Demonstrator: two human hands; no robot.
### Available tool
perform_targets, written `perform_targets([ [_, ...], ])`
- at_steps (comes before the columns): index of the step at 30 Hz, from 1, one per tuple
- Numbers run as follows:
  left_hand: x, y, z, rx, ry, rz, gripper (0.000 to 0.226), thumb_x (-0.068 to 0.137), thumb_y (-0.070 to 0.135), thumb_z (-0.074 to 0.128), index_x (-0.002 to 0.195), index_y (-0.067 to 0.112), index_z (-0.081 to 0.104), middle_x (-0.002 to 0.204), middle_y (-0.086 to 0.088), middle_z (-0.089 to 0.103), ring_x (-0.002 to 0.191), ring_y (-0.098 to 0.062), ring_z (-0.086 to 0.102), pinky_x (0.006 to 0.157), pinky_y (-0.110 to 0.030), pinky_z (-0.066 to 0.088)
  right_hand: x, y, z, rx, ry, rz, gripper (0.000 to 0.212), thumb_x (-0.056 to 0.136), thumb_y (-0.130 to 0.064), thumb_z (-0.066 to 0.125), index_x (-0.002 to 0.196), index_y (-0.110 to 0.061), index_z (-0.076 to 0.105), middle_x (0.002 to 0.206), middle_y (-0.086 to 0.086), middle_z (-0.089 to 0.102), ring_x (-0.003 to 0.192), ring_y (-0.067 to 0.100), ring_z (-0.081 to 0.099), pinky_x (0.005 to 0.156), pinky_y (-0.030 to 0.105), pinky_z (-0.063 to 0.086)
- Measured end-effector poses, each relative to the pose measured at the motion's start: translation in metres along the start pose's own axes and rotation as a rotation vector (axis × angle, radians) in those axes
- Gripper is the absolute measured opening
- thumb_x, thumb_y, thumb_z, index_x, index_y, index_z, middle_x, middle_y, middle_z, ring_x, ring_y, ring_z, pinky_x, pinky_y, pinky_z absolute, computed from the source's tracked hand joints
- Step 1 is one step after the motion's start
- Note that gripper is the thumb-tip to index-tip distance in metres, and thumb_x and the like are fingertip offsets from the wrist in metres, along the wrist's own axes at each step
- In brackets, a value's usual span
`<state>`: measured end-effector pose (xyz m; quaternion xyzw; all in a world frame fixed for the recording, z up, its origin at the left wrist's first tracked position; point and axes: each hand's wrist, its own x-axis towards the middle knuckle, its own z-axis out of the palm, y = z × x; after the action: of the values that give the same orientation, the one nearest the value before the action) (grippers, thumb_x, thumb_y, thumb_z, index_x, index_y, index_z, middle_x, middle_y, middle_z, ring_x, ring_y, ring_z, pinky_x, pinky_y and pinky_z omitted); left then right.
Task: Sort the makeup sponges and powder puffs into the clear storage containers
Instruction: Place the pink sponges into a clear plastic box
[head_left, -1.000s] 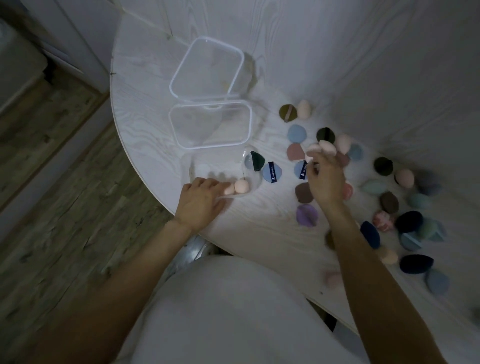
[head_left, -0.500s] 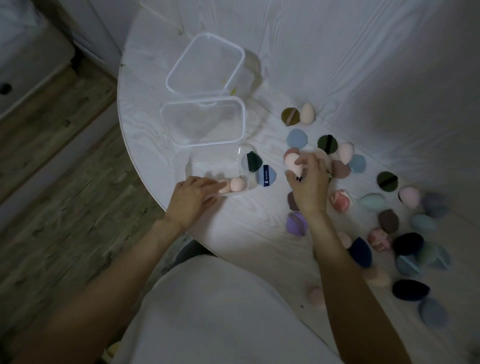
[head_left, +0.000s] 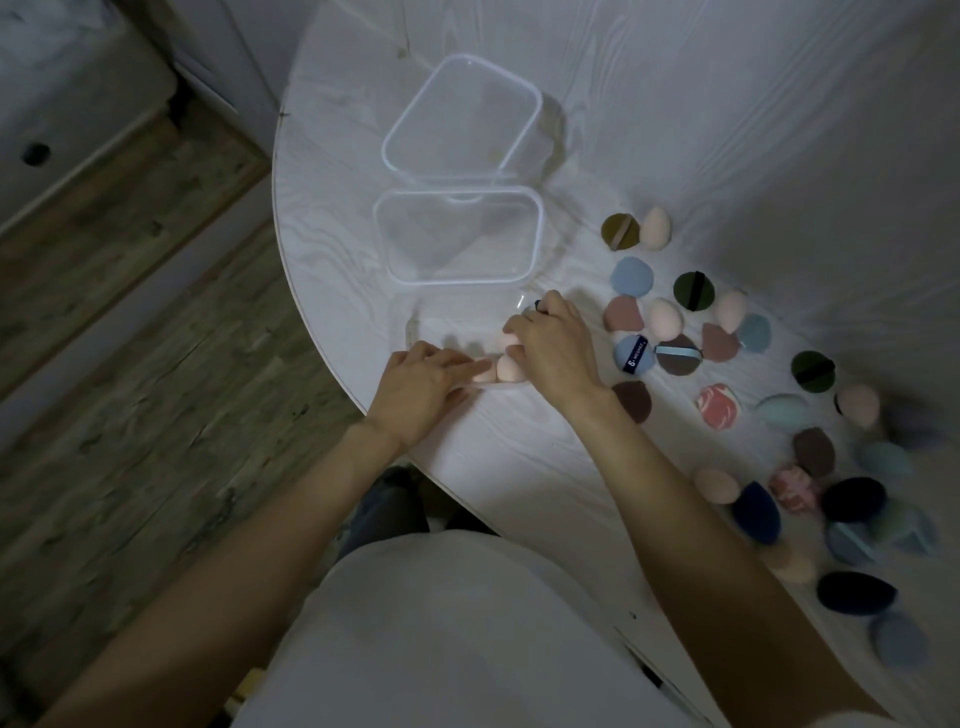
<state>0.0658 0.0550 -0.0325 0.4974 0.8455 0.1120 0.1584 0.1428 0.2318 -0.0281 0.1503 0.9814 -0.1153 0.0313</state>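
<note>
- The white table (head_left: 675, 104) has a rounded edge toward the wooden floor (head_left: 130, 364) and carries everything below.
- Two clear boxes stand at its left part: a far box (head_left: 524, 91), and a middle box (head_left: 537, 234) just in front of it, their rims touching or nearly so. Both look empty.
- A third, near box (head_left: 415, 332) sits closest to the person, just below the middle one; its walls are faint and hard to trace.
- The left hand (head_left: 421, 387) lies flat with fingers stretched against the near box's front edge, steadying it rather than gripping anything.
- The right hand (head_left: 550, 345) reaches over the near box, fingers curled down around a pink sponge (head_left: 509, 340); whether it is pinched or merely touched I cannot tell.
- Two more pink sponges (head_left: 501, 369) lie inside the near box, beside the left fingertips.
- To the right, sponges and puffs lie scattered: a blue puff with a dark strap (head_left: 634, 354), an olive puff (head_left: 620, 232), a marbled red sponge (head_left: 719, 406), a navy sponge (head_left: 854, 593), among many others.
</note>
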Motion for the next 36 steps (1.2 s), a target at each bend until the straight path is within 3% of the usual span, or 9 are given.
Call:
perform_targets([
  [4,0.001,-0.002,-0.001,0.009,-0.001,-0.006,0.043,0.092,0.03,0.054,0.134,0.038,0.047,0.129,0.009,0.056,0.11,-0.025,0.049,0.083,-0.038,0.037,-0.001,0.002,0.002,0.174,-0.044,0.155,0.025,0.088,-0.025,0.058,0.112,-0.025,0.065,0.11,0.006,0.049,0.106,0.023,0.044,0.087,0.026,0.038],
  [8,0.008,-0.009,-0.007,0.034,-0.004,0.029,0.043,0.09,0.029,0.057,0.133,0.036,0.049,0.127,0.005,0.058,0.111,-0.027,0.05,0.081,-0.039,0.038,-0.001,-0.001,0.005,0.03,-0.006,0.045,0.029,0.092,-0.023,0.049,0.118,-0.018,0.06,0.112,0.002,0.063,0.105,0.022,0.042,0.086,0.028,0.027],
  [11,0.015,-0.008,-0.01,0.045,-0.036,0.046,0.043,0.091,0.032,0.055,0.134,0.035,0.047,0.129,0.005,0.057,0.111,-0.027,0.049,0.081,-0.039,0.039,-0.004,-0.001,0.006,-0.024,0.067,0.031,0.031,0.092,-0.02,0.049,0.121,-0.017,0.059,0.119,-0.002,0.063,0.106,0.024,0.043,0.083,0.03,0.022],
  [18,0.019,-0.008,-0.008,0.032,-0.051,0.048,0.044,0.092,0.035,0.053,0.135,0.035,0.046,0.131,0.004,0.056,0.111,-0.026,0.049,0.084,-0.039,0.039,-0.007,0.001,0.007,0.057,0.153,0.055,0.038,0.087,-0.014,0.056,0.125,-0.014,0.056,0.119,0.002,0.063,0.115,0.028,0.045,0.091,0.033,0.026],
  [25,0.018,-0.008,-0.007,-0.004,-0.045,0.041,0.043,0.091,0.036,0.054,0.133,0.033,0.049,0.127,0.002,0.058,0.109,-0.028,0.05,0.084,-0.04,0.04,-0.014,0.013,-0.002,0.184,0.362,0.011,0.025,0.085,-0.011,0.058,0.109,-0.011,0.065,0.107,0.002,0.067,0.106,0.025,0.052,0.091,0.034,0.037],
  [28,0.017,-0.01,-0.007,-0.018,-0.03,0.039,0.041,0.091,0.036,0.054,0.132,0.031,0.051,0.125,0.001,0.059,0.109,-0.029,0.051,0.083,-0.039,0.039,-0.025,0.04,-0.013,0.225,0.488,0.242,0.02,0.088,-0.009,0.055,0.106,-0.01,0.065,0.104,0.006,0.067,0.103,0.027,0.054,0.091,0.036,0.042],
  [32,0.018,-0.008,-0.008,-0.04,-0.02,0.056,0.04,0.09,0.035,0.057,0.129,0.028,0.055,0.121,-0.002,0.061,0.105,-0.031,0.052,0.08,-0.039,0.039,-0.027,0.09,-0.009,0.142,0.333,0.683,0.022,0.091,-0.016,0.056,0.11,-0.006,0.058,0.119,0.015,0.059,0.112,0.033,0.047,0.097,0.042,0.038],
  [36,0.016,-0.009,-0.009,-0.045,-0.015,0.064,0.04,0.089,0.036,0.058,0.127,0.027,0.057,0.119,-0.003,0.063,0.102,-0.031,0.053,0.078,-0.04,0.04,-0.03,0.106,-0.003,0.147,0.241,0.732,0.02,0.089,-0.017,0.059,0.104,-0.004,0.055,0.112,0.019,0.06,0.109,0.034,0.048,0.096,0.042,0.04],
])
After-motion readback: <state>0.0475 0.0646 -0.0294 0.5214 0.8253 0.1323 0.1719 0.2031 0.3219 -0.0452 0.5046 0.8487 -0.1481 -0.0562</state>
